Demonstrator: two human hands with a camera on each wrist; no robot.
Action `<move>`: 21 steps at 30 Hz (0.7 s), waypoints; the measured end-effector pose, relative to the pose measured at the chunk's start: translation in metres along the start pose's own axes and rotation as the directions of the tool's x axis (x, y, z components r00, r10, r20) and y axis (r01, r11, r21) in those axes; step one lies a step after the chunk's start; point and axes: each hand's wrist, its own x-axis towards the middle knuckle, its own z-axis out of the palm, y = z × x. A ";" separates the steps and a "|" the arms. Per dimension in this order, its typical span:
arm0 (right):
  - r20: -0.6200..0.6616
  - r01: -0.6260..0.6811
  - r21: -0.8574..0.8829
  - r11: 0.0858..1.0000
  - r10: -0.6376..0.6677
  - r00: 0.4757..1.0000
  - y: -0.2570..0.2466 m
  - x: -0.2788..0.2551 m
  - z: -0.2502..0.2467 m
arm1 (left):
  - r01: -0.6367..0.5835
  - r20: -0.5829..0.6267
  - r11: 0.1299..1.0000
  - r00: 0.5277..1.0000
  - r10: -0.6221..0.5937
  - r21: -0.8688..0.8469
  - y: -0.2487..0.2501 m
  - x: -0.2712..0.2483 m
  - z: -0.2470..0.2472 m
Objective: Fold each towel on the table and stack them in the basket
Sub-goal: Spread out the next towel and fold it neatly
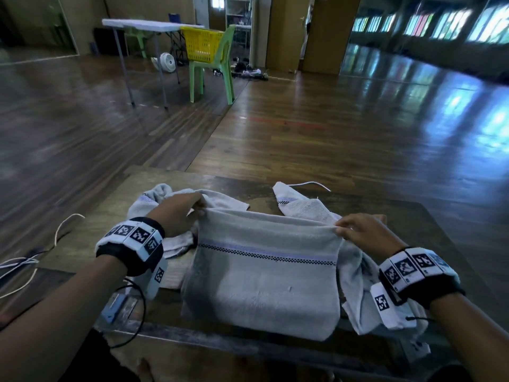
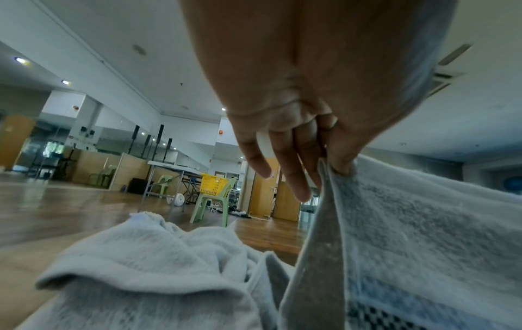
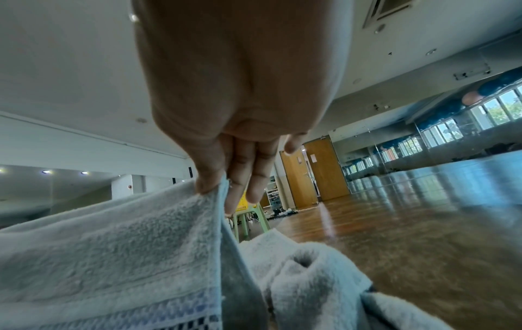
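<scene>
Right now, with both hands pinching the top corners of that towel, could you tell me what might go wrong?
1. The left hand and right hand hold the striped towel only by fingertip pinches at its corners; one may slip and spoil the fold.
2. Crumpled towels lie close on both sides and could get dragged along.
3. The yellow basket sits on a chair across the room, so the fold may loosen in carrying.

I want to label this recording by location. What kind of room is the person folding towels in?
Probably a dance or exercise studio, not a home: a large polished wooden floor, mirror panels along the wall, and only sparse furniture, a folding table and a green plastic chair carrying a yellow basket.
</scene>
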 end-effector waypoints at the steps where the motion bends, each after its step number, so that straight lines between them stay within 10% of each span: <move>1: 0.000 0.005 0.006 1.000 -0.005 1.000 -0.001 -0.007 -0.006 | -0.003 -0.015 1.000 1.000 0.003 -0.018 0.004 -0.007 -0.007; 21: -0.158 0.204 0.268 0.942 -0.166 0.973 -0.044 -0.104 -0.167 | -0.251 -0.165 0.757 0.968 0.189 -0.604 0.045 -0.063 -0.157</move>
